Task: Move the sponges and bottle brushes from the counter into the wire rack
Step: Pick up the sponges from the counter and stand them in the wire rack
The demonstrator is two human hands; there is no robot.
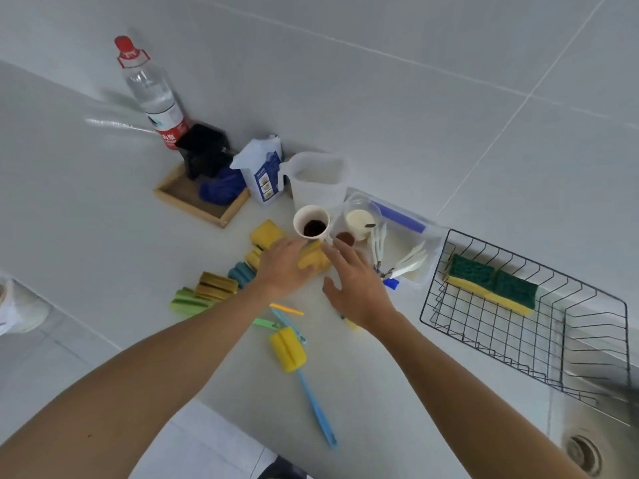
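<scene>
The counter (pixel 103 209) ran from the tiled wall down to its front edge at lower left, with a sink (pixel 587 440) at lower right. The wire rack (pixel 518 333) stood at the right, partly over the sink, and held two green-and-yellow sponges (pixel 491 283) side by side near its far wall; the rest of its floor was bare. Between rack and hands lay a clear tray (pixel 423 261) of white utensils. The left hand (pixel 283 267) rested on a yellow sponge (pixel 313 259), fingers curled onto its near side; whether it gripped the sponge could not be told. The right hand (pixel 356 288) hovered just right of that sponge, fingers spread and holding nothing. A paper cup (pixel 311 224) stood touching or just behind the sponge. Left of the hands lay more sponges: yellow (pixel 266 233), blue (pixel 242 273), olive (pixel 216 286) and green (pixel 188 300). Nearer the front edge lay a yellow-headed bottle brush (pixel 288 350) with a blue handle, and other thin handles (pixel 285 311) crossed beside it. Open counter lay between the brush and the rack.
</scene>
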